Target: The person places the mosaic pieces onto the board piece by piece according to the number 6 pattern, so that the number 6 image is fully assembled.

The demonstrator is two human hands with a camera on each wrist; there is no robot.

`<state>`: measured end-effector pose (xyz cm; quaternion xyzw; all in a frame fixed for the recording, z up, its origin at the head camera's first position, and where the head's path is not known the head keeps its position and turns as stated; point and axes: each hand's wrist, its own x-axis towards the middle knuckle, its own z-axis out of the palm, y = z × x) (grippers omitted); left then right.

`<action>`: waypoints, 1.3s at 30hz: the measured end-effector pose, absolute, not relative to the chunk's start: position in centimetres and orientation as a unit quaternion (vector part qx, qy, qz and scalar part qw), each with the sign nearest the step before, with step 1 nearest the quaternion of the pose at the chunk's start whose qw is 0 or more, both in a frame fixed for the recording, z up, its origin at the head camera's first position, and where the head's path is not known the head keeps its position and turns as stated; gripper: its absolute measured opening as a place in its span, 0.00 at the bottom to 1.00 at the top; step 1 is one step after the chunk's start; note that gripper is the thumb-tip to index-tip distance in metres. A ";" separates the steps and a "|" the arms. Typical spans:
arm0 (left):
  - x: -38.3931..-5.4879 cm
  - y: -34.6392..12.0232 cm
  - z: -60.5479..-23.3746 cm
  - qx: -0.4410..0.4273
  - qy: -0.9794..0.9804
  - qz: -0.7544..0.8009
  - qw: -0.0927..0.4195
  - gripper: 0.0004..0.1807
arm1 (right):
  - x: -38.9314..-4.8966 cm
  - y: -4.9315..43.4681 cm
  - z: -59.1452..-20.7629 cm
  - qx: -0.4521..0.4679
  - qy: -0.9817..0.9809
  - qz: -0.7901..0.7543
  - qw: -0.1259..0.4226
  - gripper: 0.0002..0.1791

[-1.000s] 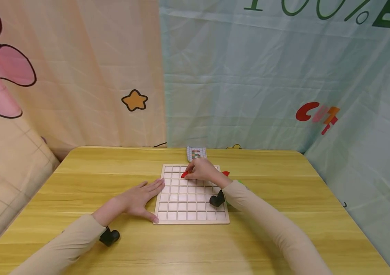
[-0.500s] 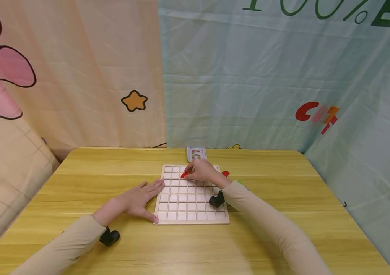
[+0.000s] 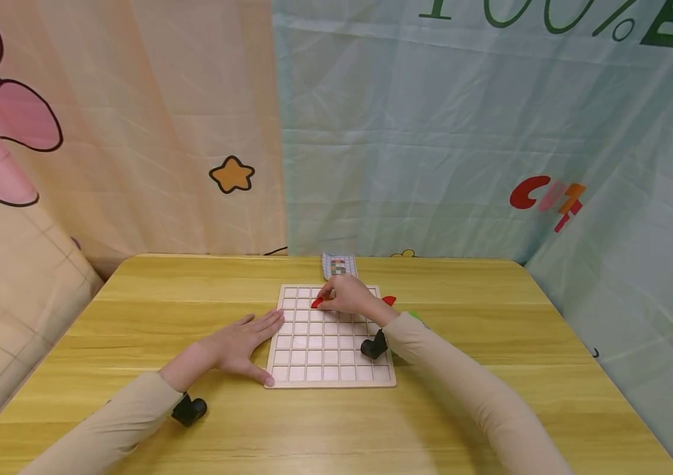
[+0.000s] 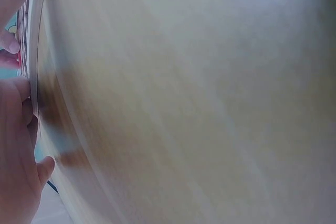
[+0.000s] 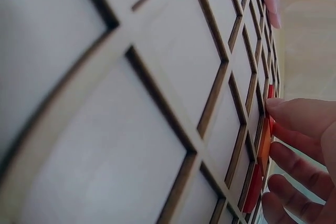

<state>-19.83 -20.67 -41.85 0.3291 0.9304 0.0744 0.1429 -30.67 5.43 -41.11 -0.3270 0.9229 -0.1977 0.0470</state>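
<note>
A white grid board (image 3: pixel 315 357) with raised wooden dividers lies on the table. My left hand (image 3: pixel 244 344) rests with spread fingers along its left edge, thumb at the near left corner. Over the board's far rows, my right hand (image 3: pixel 348 295) pinches a small red piece (image 3: pixel 317 303) with a curved edge between thumb and fingers. In the right wrist view, an orange piece (image 5: pixel 264 145) and another red piece (image 5: pixel 253 188) sit in the grid beside those fingers (image 5: pixel 296 114). My right hand hides part of the far rows in the head view.
A small printed card (image 3: pixel 339 264) with a coloured grid pattern stands behind the board. Right of the board lie another red piece (image 3: pixel 389 301) and a green piece (image 3: pixel 414 315), partly behind the right arm. The wooden table (image 3: pixel 194 284) extends back to hanging printed cloth (image 3: pixel 402 132).
The red piece in my right hand has shifted very slightly left and towards me. My left hand stays in place on the board's edge.
</note>
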 end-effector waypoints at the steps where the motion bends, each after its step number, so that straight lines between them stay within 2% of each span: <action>1: -19.8 -20.6 -41.8 0.329 0.930 0.075 0.143 0.65 | -30.7 5.5 -41.1 -0.328 0.922 -0.199 0.048 0.12; 9: -19.8 -20.4 -41.8 0.333 0.929 0.074 0.140 0.65 | -30.6 5.8 -41.0 -0.330 0.921 -0.202 0.053 0.11; 18: -19.8 -20.5 -41.9 0.333 0.929 0.078 0.141 0.65 | -30.2 7.5 -40.7 -0.310 0.923 -0.222 0.048 0.15; 39: -19.7 -20.7 -41.8 0.333 0.929 0.083 0.137 0.65 | -28.7 16.7 -40.2 -0.268 0.931 -0.248 -0.005 0.16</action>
